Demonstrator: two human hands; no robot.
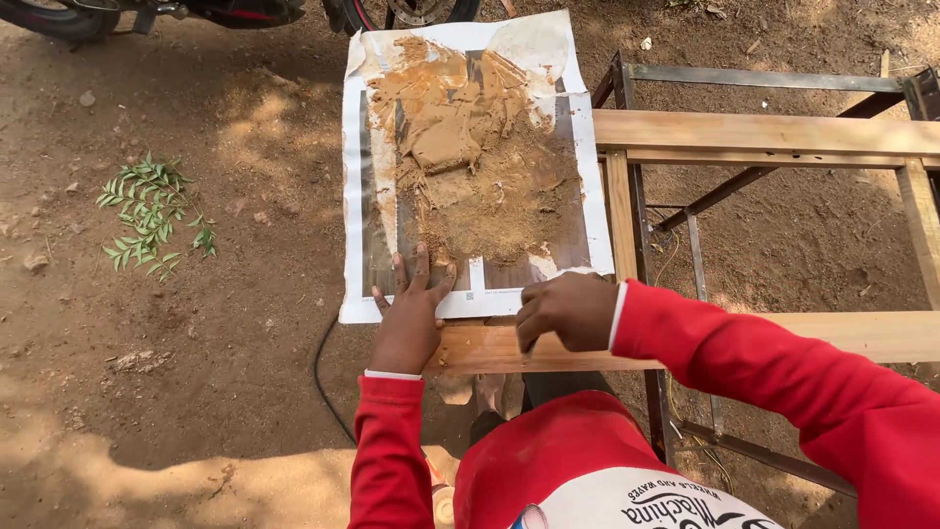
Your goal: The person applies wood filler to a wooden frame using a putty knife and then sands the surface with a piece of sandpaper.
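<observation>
**Hands at the near edge of a putty-smeared sheet**

The left hand (pixel 409 313) lies flat and fully open, fingers spread, palm down on the near edge of a large white-bordered sheet (pixel 364 196). Its fingertips reach the edge of the brown putty and sawdust mix (pixel 480 167) that covers much of the sheet; a thicker lump of the same paste sits toward the far middle, while looser, crumbly stuff spreads to the right and near side.

The right hand (pixel 568 309) is curled closed, knuckles up, just right of the left hand and close to it. It rests on the wooden frame rail (pixel 480 351) at the near right corner of the sheet. Something thin and dark seems to poke out below its fingers, perhaps a small blade or scraper, but the view is too poor to say what it is.

The sheet lies partly on the wooden frame, whose pale rails run to the right and far side over a metal stand (pixel 685 225). Both arms wear red sleeves. Bare brown dirt (pixel 196 392) surrounds everything. A sprig of green leaves (pixel 152 211) lies well to the left, a black cable (pixel 328 382) snakes across the dirt near the left arm, and a motorbike's wheel (pixel 59 15) shows at the far left.
</observation>
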